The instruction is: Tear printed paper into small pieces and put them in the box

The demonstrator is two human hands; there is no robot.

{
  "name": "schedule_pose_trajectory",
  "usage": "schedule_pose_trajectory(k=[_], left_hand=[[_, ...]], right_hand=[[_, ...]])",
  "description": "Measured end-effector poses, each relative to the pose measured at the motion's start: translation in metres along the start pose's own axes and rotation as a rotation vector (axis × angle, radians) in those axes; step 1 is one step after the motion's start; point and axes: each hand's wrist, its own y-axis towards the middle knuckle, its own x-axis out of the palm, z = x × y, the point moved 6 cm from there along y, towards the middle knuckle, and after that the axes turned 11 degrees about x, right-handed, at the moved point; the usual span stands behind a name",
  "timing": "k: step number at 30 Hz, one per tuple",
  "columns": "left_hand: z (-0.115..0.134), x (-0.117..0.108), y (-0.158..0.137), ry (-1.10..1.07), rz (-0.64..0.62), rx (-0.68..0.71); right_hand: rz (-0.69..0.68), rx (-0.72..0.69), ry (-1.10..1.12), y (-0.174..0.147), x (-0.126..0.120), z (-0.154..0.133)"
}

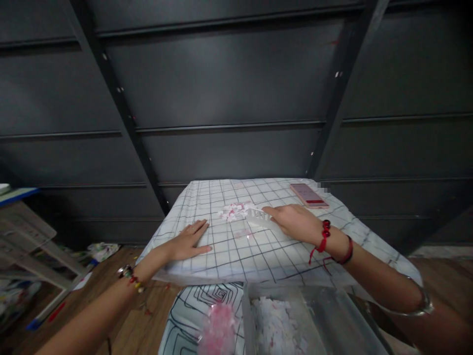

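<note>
My left hand (189, 240) lies flat, palm down, on the near left part of a small table covered by a white cloth with a black grid (236, 256). My right hand (293, 222) rests on the cloth further right, its fingers on a small white piece (257, 214) beside a heap of pink and white bits (234, 210). A thin clear sheet (251, 231) seems to lie under both hands. Whether the right hand grips the white piece is unclear.
A pink phone (308, 195) lies at the table's far right corner. Below the near edge stands a clear plastic box (295, 320) with white scraps, next to a bag of pink bits (218, 330). Dark metal shelving (236, 98) stands behind. Clutter lies on the floor at left (99, 250).
</note>
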Motion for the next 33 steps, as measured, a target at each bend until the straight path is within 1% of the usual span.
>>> schedule_pose_trajectory(k=[3,5,7,11,14,17,21,24,27,33], left_hand=[[0.006,0.001,-0.012,0.036,0.044,0.011],[0.008,-0.001,-0.018,0.091,0.132,0.009],[0.01,0.0,-0.021,0.113,0.157,0.003],[0.012,0.002,-0.023,0.104,0.177,-0.014],[0.012,0.0,-0.023,0.076,0.229,-0.005],[0.009,-0.002,-0.025,0.059,0.316,-0.038],[-0.002,-0.001,-0.028,0.095,0.419,-0.179],[-0.008,0.001,-0.029,0.112,0.476,-0.207],[-0.013,0.002,-0.029,0.101,0.5,-0.205],[-0.02,0.002,-0.031,0.067,0.488,-0.195]], right_hand=[[0.006,-0.044,-0.007,-0.003,-0.007,-0.019],[0.01,-0.061,0.007,-0.003,-0.013,-0.027],[0.012,-0.035,0.006,-0.002,-0.018,-0.03],[-0.004,0.074,-0.036,0.001,-0.022,-0.025],[-0.025,0.082,-0.037,0.0,-0.018,-0.03],[-0.04,0.047,-0.017,-0.001,-0.017,-0.045],[-0.04,-0.02,0.018,0.001,-0.022,-0.07],[-0.037,-0.071,0.038,0.003,-0.027,-0.086],[-0.042,-0.114,0.055,0.003,-0.03,-0.098],[-0.069,-0.191,0.108,-0.009,-0.038,-0.12]])
